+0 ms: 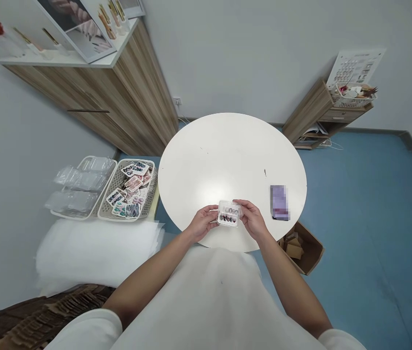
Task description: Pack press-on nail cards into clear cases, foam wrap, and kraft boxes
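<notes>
Grip nearly closed, left hand (203,223) and right hand (252,219) pinch the case (228,213) (clear plastic) between them.

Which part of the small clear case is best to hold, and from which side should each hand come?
Probably the left and right edges of the small clear case: left hand from the left, right hand from the right. Its shape is shallow and boxy, and its two rows of nails run between those edges, so side grips should leave most nails uncovered.
</notes>
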Motion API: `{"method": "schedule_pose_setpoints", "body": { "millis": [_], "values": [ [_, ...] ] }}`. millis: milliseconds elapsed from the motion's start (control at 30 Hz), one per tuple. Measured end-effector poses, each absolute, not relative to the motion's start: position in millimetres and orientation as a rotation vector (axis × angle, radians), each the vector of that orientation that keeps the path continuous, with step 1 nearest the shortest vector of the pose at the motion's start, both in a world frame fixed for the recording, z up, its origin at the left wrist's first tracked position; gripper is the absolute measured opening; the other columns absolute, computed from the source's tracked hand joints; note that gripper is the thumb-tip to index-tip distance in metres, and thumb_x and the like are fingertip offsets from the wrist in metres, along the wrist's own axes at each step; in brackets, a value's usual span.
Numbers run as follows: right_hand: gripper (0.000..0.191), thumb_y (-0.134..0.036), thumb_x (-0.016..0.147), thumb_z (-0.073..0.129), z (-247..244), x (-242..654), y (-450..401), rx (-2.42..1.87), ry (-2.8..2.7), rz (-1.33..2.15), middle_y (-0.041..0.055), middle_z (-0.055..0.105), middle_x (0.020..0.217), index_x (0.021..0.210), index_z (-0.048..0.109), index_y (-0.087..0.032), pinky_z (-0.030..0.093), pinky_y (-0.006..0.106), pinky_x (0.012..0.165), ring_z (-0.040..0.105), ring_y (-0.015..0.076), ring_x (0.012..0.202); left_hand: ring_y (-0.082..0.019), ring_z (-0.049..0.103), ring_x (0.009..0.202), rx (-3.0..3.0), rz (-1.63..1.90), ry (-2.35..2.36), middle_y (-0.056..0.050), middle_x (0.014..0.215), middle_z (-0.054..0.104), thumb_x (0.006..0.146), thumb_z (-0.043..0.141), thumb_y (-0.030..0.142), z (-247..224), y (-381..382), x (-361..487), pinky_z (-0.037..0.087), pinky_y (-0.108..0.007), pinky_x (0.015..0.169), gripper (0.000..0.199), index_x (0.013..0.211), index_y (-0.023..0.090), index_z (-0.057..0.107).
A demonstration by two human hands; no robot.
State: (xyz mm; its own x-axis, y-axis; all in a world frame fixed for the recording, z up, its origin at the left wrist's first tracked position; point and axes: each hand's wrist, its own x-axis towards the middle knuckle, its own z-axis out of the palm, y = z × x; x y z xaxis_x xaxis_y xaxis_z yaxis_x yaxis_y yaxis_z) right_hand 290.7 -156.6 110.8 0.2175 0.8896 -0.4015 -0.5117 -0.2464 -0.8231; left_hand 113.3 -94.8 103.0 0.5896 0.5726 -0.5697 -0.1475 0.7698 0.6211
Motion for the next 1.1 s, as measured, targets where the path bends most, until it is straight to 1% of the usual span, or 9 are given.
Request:
{"method": "schedule_pose_setpoints", "body": {
  "millis": [133,300,433,600,733,800,867,967,1100],
  "values": [
    [0.027,-0.033,0.068,0.062,112,291,-160,-1.158,-0.359,1.404,0.0035,0.06,0.11,0.094,0.062,-0.025,0.044,0.034,0.082,0.055,0.0197,0.098,-0.014,0.06,0.077,0.546,0.451,0.858,-0.006,0.087,0.064,0.064,0.07,0.026,103,-97,117,0.047,-0.028,0.072,0.036,0.096,0.016,0.056],
    [0.038,-0.042,0.071,0.059,110,293,-169,-1.131,-0.308,1.513,0.0045,0.058,0.113,0.105,0.055,-0.027,0.047,0.038,0.079,0.057,0.021,0.096,-0.012,0.06,0.075,0.523,0.468,0.88,-0.006,0.087,0.064,0.065,0.069,0.026,101,-97,122,0.047,-0.027,0.07,0.037,0.098,0.017,0.055],
    [0.043,-0.041,0.069,0.062,106,296,-174,-1.184,-0.336,1.583,0.0033,0.06,0.105,0.108,0.051,-0.028,0.048,0.039,0.08,0.059,0.019,0.09,-0.012,0.059,0.075,0.515,0.499,0.895,-0.005,0.087,0.064,0.067,0.068,0.026,99,-95,125,0.046,-0.027,0.071,0.033,0.097,0.018,0.056],
    [0.047,-0.036,0.063,0.069,98,300,-174,-1.33,-0.368,1.5,0.0026,0.063,0.093,0.105,0.052,-0.026,0.049,0.038,0.078,0.061,0.0179,0.084,-0.013,0.058,0.079,0.526,0.501,0.908,-0.004,0.089,0.063,0.069,0.065,0.031,96,-95,132,0.045,-0.027,0.071,0.031,0.097,0.019,0.057],
    [0.05,-0.037,0.061,0.069,94,305,-170,-1.37,-0.37,1.461,0.0027,0.063,0.092,0.106,0.051,-0.025,0.05,0.038,0.077,0.061,0.0181,0.083,-0.015,0.058,0.089,0.589,0.505,0.976,-0.005,0.103,0.061,0.07,0.064,0.034,96,-98,137,0.045,-0.031,0.075,0.05,0.116,0.027,0.045],
    [0.05,-0.038,0.061,0.069,92,308,-168,-1.377,-0.375,1.452,0.0027,0.063,0.091,0.106,0.051,-0.025,0.05,0.038,0.076,0.061,0.0178,0.082,-0.017,0.058,0.091,0.66,0.457,1.011,-0.006,0.102,0.062,0.068,0.066,0.035,95,-99,140,0.044,-0.033,0.077,0.059,0.121,0.027,0.041],
    [0.05,-0.038,0.062,0.069,90,312,-166,-1.393,-0.387,1.453,0.0027,0.063,0.09,0.106,0.05,-0.025,0.05,0.038,0.076,0.061,0.0176,0.08,-0.018,0.06,0.089,0.752,0.383,1.022,-0.008,0.096,0.064,0.066,0.067,0.037,94,-100,143,0.044,-0.034,0.079,0.055,0.115,0.021,0.048],
    [0.049,-0.037,0.062,0.068,85,316,-161,-1.42,-0.417,1.46,0.0022,0.063,0.088,0.106,0.049,-0.025,0.05,0.037,0.074,0.062,0.0165,0.076,-0.019,0.062,0.08,0.848,0.333,1.044,-0.009,0.084,0.067,0.064,0.068,0.04,92,-99,148,0.043,-0.034,0.08,0.041,0.096,0.014,0.06],
    [0.051,-0.037,0.063,0.067,78,319,-151,-1.436,-0.5,1.493,0.0003,0.06,0.083,0.108,0.047,-0.025,0.05,0.037,0.073,0.061,0.0156,0.071,-0.017,0.062,0.072,0.834,0.381,1.097,-0.007,0.077,0.067,0.063,0.068,0.04,89,-98,150,0.045,-0.034,0.079,0.035,0.085,0.013,0.062]
  ]
}}
